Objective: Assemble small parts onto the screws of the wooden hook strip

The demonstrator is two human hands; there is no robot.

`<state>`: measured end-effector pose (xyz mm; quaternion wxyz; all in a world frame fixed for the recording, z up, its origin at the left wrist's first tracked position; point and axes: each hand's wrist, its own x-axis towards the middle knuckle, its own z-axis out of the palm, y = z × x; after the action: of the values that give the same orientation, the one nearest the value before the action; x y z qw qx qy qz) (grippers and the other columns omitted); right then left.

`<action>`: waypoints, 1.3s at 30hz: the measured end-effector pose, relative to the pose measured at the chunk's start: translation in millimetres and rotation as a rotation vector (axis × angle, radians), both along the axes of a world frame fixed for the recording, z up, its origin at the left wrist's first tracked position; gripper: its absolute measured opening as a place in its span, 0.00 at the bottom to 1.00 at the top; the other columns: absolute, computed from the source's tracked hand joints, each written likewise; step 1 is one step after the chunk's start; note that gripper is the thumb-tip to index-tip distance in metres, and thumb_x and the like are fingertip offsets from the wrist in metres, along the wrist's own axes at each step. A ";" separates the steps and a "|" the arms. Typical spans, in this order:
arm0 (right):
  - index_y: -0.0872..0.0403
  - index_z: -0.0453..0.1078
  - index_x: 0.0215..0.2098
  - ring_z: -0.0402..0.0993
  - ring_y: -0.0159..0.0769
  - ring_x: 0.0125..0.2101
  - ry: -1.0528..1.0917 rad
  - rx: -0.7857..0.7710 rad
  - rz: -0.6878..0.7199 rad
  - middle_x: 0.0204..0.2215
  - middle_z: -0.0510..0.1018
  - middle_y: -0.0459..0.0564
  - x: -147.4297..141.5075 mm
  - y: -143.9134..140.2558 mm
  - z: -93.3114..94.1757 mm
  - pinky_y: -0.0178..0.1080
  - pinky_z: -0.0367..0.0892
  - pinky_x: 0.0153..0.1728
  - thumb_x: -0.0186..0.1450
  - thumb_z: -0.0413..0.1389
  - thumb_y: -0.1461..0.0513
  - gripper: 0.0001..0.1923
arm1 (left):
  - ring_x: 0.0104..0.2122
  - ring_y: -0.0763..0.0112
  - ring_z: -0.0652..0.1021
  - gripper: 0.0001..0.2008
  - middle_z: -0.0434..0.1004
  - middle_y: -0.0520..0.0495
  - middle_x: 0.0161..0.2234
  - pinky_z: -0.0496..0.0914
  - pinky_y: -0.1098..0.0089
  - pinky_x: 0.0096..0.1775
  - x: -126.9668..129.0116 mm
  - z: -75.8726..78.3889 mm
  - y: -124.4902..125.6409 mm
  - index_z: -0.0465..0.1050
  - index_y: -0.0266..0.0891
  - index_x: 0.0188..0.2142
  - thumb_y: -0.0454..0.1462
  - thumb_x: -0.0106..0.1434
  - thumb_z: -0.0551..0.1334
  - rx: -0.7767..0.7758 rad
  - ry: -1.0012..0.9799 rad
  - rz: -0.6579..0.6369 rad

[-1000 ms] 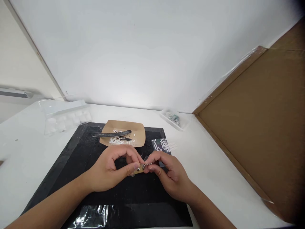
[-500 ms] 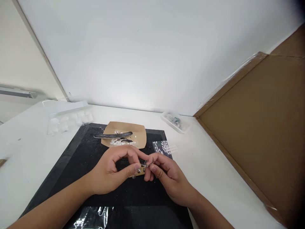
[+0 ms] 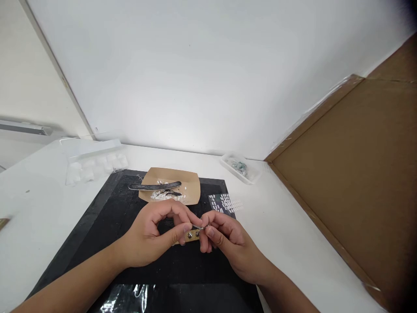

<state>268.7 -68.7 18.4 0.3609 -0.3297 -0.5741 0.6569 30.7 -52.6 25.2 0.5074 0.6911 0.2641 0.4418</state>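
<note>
White laminate is making up the worktop [image 3: 293, 243], which is running back to a pale wall. A brown cardboard sheet [image 3: 355, 174] is leaning along the worktop's right edge. A black mat [image 3: 97, 217] is covering the middle of the worktop and reaching down to its near edge, where a clear plastic bag [image 3: 137, 298] is glinting on it. Near the far left corner of the worktop a clear blister tray [image 3: 94, 163] is lying just beyond the mat's corner. A brown paper tray [image 3: 171, 186] is sitting at the mat's far edge, carrying white bits and dark tweezers [image 3: 154, 186]. Near the far right corner a small clear dish [image 3: 239, 166] is holding greenish parts. A dark sticker sheet [image 3: 223, 203] is lying at the mat's far right corner.

At the mat's centre the left hand [image 3: 153, 237] is curling around a small tan strip [image 3: 191, 236] with two metal studs, thumb and fingers pinching its left end. The right hand [image 3: 228, 243] is meeting it from the right, fingertips closed tightly on a tiny silvery piece [image 3: 199, 227] just above the strip; it is probably a pin or clip, but it is too small to tell.
</note>
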 end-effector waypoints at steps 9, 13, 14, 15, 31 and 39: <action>0.53 0.69 0.44 0.69 0.31 0.29 -0.004 -0.001 -0.001 0.28 0.77 0.45 1.8 0.0 -0.3 0.36 0.65 0.34 0.77 0.57 0.50 0.15 | 0.25 0.77 0.80 0.06 0.86 0.42 0.43 0.79 0.72 0.34 -0.7 -1.5 0.5 0.73 0.36 0.40 0.36 0.75 0.63 -0.083 -0.110 0.006; 0.52 0.69 0.44 0.67 0.31 0.28 0.009 -0.003 -0.044 0.27 0.76 0.44 3.2 1.5 -1.8 0.36 0.63 0.33 0.76 0.58 0.49 0.16 | 0.21 0.80 0.77 0.07 0.85 0.44 0.40 0.77 0.75 0.28 -7.0 -2.4 6.0 0.70 0.37 0.39 0.37 0.75 0.64 -0.099 -0.215 0.124; 0.52 0.68 0.43 0.67 0.31 0.28 0.015 -0.008 -0.043 0.27 0.76 0.43 3.3 1.8 -2.0 0.36 0.63 0.33 0.76 0.58 0.48 0.16 | 0.21 0.80 0.77 0.07 0.86 0.44 0.40 0.77 0.74 0.29 -8.2 -2.5 7.3 0.70 0.37 0.39 0.37 0.75 0.64 -0.085 -0.205 0.144; 0.52 0.68 0.43 0.67 0.31 0.28 0.018 -0.012 -0.037 0.27 0.76 0.43 3.4 2.0 -2.1 0.35 0.63 0.33 0.76 0.58 0.48 0.16 | 0.21 0.80 0.77 0.08 0.86 0.43 0.41 0.77 0.74 0.29 -8.9 -2.7 8.5 0.71 0.37 0.38 0.37 0.74 0.65 -0.072 -0.187 0.155; 0.52 0.69 0.44 0.67 0.30 0.28 -0.005 -0.046 0.003 0.27 0.76 0.43 3.9 2.4 -1.3 0.35 0.63 0.32 0.75 0.59 0.47 0.17 | 0.35 0.62 0.89 0.12 0.87 0.43 0.33 0.83 0.70 0.35 1.2 -4.1 2.5 0.76 0.36 0.26 0.31 0.63 0.74 0.076 -0.023 0.133; 0.53 0.69 0.45 0.68 0.30 0.28 -0.014 -0.049 0.029 0.27 0.77 0.43 4.9 2.3 -0.9 0.35 0.63 0.33 0.76 0.58 0.49 0.16 | 0.21 0.73 0.81 0.23 0.84 0.53 0.26 0.75 0.77 0.25 7.3 -10.3 -0.8 0.77 0.40 0.51 0.36 0.58 0.79 0.044 0.036 0.199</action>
<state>273.6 -66.4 17.6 0.3391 -0.3347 -0.5651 0.6736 38.0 -53.4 14.9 0.4408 0.6803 0.3309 0.4832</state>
